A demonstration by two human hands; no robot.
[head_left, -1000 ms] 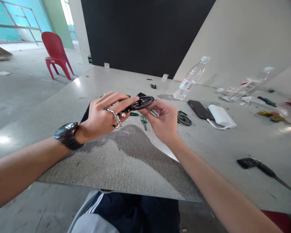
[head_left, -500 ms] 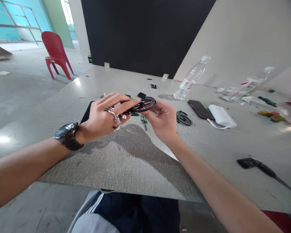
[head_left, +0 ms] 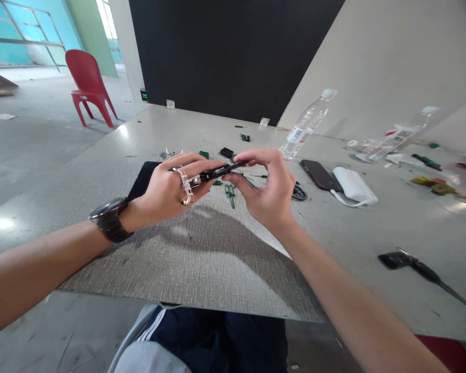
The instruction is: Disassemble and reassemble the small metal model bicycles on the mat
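Both hands hold a small black model part with a spoked wheel (head_left: 233, 167), seen nearly edge-on above the table. My left hand (head_left: 166, 184) wraps its left end, where silvery pieces (head_left: 186, 186) stick out by the fingers. At its right end, my right hand (head_left: 270, 189) pinches the wheel between thumb and fingers. Green parts (head_left: 230, 194) lie on the table beneath the hands. Another spoked wheel (head_left: 299, 192) rests just right of my right hand, partly hidden by it. A small black block (head_left: 227, 153) lies behind the held part.
Plastic bottles (head_left: 305, 127) (head_left: 404, 135) stand and lean at the back right. A dark phone (head_left: 319, 176) and a white power bank (head_left: 353, 185) lie right of my hands. Nearer the right edge is a black tool (head_left: 423, 269). A dark flat object (head_left: 142, 178) lies behind my left wrist.
The held wheel has tilted from showing its spokes to nearly edge-on. My right hand has turned and its fingers have moved up over the wheel's rim.
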